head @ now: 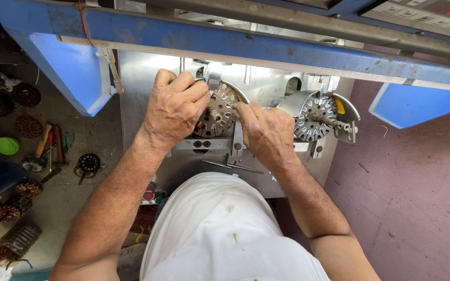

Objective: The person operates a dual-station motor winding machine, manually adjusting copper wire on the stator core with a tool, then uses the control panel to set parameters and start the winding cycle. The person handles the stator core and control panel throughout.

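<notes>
While the left hand [175,106] is gripping the slotted stator [219,110] on the winding machine's [147,88] left spindle, the right hand [266,132] is pinching something thin, probably wire, at its edge. Looks mid-winding; next needs careful slot feeding.

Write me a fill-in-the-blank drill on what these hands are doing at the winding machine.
1. Both hands work on the slotted metal core mounted on the ____ side of the machine's steel plate.
2. The second slotted core, to the right, is touched by ____ hand.
3. The machine's frame above the hands is painted ____.
4. The left hand rests on the core's ____ edge, opposite the right hand.

Missing words: left; neither; blue; left
</notes>
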